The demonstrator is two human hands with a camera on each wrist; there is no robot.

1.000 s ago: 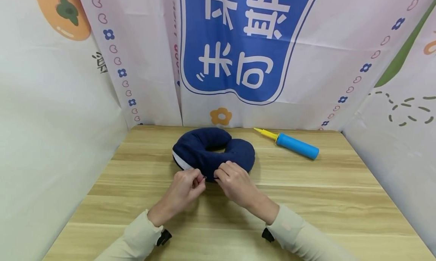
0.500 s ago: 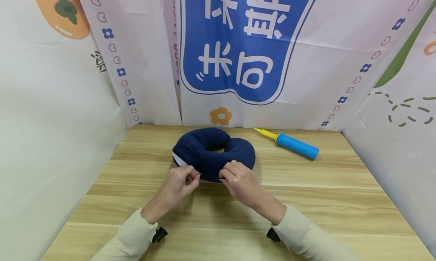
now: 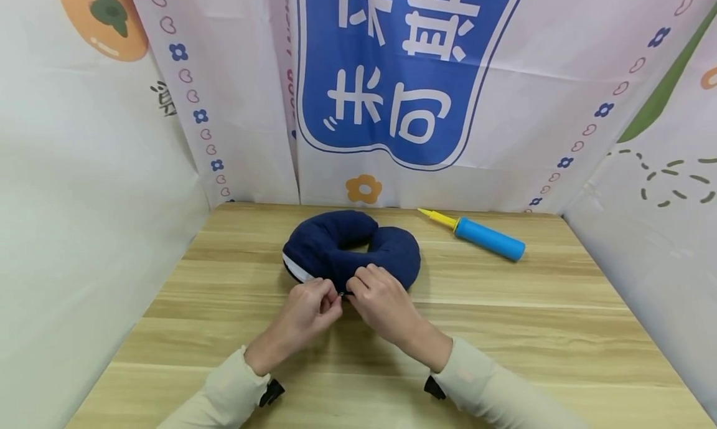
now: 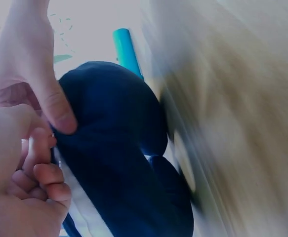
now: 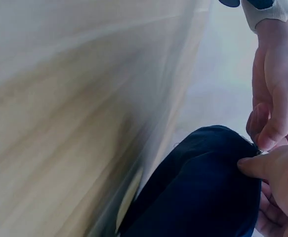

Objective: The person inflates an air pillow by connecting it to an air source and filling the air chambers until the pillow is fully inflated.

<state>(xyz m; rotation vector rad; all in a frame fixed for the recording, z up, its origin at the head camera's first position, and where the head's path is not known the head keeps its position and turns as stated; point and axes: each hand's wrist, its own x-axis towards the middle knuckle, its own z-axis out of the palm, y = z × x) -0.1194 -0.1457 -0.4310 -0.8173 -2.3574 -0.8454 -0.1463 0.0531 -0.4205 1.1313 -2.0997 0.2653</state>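
Note:
A navy U-shaped neck pillow [image 3: 319, 242] lies on the wooden table, its curved back toward me. Along its near left edge the zip is parted, and white lining [image 3: 297, 268] shows in the gap. My left hand [image 3: 308, 304] pinches the small metal zip pull [image 3: 341, 294] between thumb and curled fingers. Just to its right, my right hand [image 3: 382, 301] grips the pillow's near edge, with the thumb [image 5: 252, 167] pressed on the navy cloth in the right wrist view. Both hands nearly touch at the zip.
A blue hand pump [image 3: 488, 238] with a yellow nozzle lies on the table [image 3: 560, 329] behind and right of the pillow. Printed white cloth [image 3: 246, 105] hangs at the back and both sides, bounding the table.
Half a second ago the hands stood further apart, the left having gone left. Now they are close together again, the left back to the right. More white lining shows than half a second ago.

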